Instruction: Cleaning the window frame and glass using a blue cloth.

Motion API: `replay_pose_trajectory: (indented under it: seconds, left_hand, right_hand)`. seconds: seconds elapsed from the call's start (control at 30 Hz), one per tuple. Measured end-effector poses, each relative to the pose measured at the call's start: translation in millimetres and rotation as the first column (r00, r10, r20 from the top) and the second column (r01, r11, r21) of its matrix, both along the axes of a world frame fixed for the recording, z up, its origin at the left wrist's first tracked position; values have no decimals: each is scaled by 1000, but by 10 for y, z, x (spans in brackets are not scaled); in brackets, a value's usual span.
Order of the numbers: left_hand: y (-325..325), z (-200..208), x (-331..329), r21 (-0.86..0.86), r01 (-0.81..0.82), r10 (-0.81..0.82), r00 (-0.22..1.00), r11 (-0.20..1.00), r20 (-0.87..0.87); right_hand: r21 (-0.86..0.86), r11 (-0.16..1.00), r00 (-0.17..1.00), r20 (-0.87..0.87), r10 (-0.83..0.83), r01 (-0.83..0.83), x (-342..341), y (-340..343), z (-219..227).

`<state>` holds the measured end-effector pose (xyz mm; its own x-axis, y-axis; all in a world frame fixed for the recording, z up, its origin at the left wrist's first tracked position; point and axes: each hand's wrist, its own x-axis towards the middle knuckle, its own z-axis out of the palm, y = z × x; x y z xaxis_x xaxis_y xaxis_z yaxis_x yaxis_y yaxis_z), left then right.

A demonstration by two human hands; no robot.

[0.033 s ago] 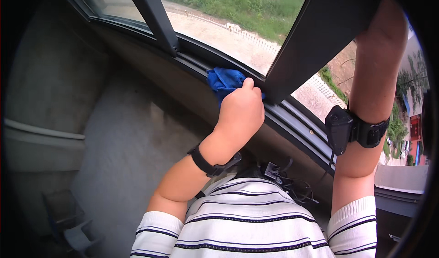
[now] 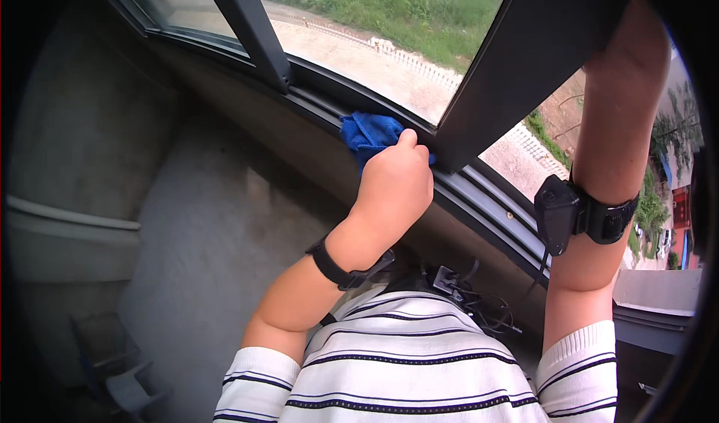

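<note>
Item: left hand (image 2: 398,170), bare, its fingers closed and gripping a crumpled blue fabric cloth (image 2: 371,129). The cloth sits on the dark grey metal window track (image 2: 490,204), just left of the foot of a broad dark grey window post (image 2: 517,71); its loose folds spread out on the far side of the knuckles.

Item: right hand (image 2: 635,37), raised beside the same post at the upper right. From my remote seat this corner is dim and cropped by the lens rim, so I cannot tell whether its fingers are open or closed.

Item: black wrist strap (image 2: 341,267), on the left wrist. Item: black strapped-on device (image 2: 556,212), on the right forearm.

Item: white knit shirt with dark stripes (image 2: 408,348), at my lower edge; thin black cables (image 2: 490,314) hang at its waist.

Item: clear glass pane (image 2: 382,41), beyond the cloth, showing green grass and a pale path.

Item: smooth grey floor (image 2: 202,228), lower left.
</note>
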<state>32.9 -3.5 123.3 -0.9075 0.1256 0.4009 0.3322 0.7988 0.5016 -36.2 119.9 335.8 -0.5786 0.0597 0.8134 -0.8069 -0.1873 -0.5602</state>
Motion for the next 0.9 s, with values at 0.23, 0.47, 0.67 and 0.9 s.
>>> replay_pose_trajectory:
  seconds: [0.23, 0.47, 0.67, 0.9]
  left_hand:
    - [-203, 312, 495, 342, 47, -134, 962, 939, 236]
    - [-804, 327, 28, 572, -148, 282, 947, 806, -152]
    - [-598, 226, -420, 128, -398, 418, 873, 908, -251]
    - [118, 29, 201, 27, -10, 15, 981, 1000, -192]
  right_hand:
    - [-30, 989, 968, 211, -135, 144, 116, 428, 67]
    - [11, 995, 991, 89, -101, 100, 173, 709, -83]
    - [53, 998, 997, 65, -42, 39, 178, 839, -154]
    - [79, 997, 999, 47, 10, -14, 149, 982, -133]
